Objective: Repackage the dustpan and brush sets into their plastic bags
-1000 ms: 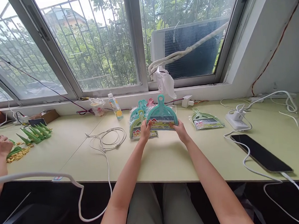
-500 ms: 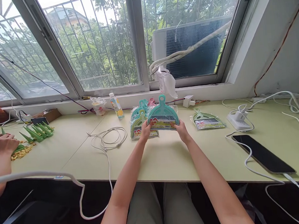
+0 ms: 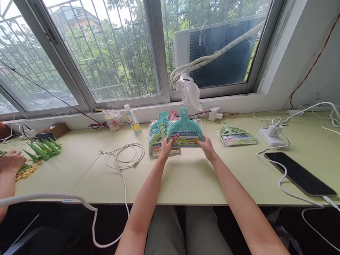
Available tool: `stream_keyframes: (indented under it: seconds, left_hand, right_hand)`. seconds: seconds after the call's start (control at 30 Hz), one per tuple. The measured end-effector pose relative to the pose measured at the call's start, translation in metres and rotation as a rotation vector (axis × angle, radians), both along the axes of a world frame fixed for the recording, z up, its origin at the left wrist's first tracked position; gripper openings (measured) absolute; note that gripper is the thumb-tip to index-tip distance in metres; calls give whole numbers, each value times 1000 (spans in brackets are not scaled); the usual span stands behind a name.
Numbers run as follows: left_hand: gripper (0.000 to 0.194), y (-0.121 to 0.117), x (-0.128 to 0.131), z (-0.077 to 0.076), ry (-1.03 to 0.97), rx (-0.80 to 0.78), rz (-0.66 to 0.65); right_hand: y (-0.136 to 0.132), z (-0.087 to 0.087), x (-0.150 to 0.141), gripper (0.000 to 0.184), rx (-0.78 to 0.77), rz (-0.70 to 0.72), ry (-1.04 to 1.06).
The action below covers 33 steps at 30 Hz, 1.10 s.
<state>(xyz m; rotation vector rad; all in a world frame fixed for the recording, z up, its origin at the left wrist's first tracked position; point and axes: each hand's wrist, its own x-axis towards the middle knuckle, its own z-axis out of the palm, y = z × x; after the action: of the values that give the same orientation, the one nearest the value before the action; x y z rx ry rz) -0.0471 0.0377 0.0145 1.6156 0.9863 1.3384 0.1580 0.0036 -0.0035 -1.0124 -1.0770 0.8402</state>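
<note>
A teal dustpan and brush set point(image 3: 184, 127) in clear wrap is held upright above the table, its round-holed handle pointing up. My left hand point(image 3: 166, 147) grips its lower left corner, and my right hand point(image 3: 206, 146) grips the lower right one. A printed label runs along the bottom, between my thumbs. Just behind and to the left lies a group of wrapped sets, with a green dustpan set point(image 3: 158, 140) in front and teal and pink handles farther back. Off to the right, another green dustpan set point(image 3: 237, 134) lies flat on the table.
Left of me sits a coiled cable point(image 3: 131, 155); a drink bottle point(image 3: 132, 120) stands near the sill. A phone point(image 3: 300, 174) and a power strip point(image 3: 274, 135) with white cords are at right. At far left, another person's hands point(image 3: 11, 162) handle green pointed pieces point(image 3: 45, 150).
My hands and the teal set stay almost still. The other person's hands at far left have shifted slightly. The view has moved a little.
</note>
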Motion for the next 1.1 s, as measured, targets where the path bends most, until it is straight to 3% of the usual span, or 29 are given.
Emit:
stream_keyframes:
  seconds: [0.2,0.3,0.47,0.67,0.77,0.93,1.1]
  left_hand:
    - [59,-6,0,5,-19,-101,-14]
    - [74,-7,2,5,-37,-133,-105]
    - [64,-7,5,1,-71,-110,-112]
    - [52,-6,7,-2,-39,-46,-34]
    - [45,-7,8,-2,18,18,41]
    - [35,-6,12,-6,-109,-83,-98]
    - [35,-3,13,-10,-194,-132,-108]
  right_hand:
    - [0,0,2,43,21,15,42]
    - [0,0,2,41,3,18,31]
    - [2,0,1,39,-66,-79,-96]
    - [-6,5,-7,70,-174,-324,-400]
    - [-9,6,-8,68,-204,-398,-484]
    - [-5,4,-4,53,-109,-400,-458]
    - [0,1,2,45,-31,-281,-316]
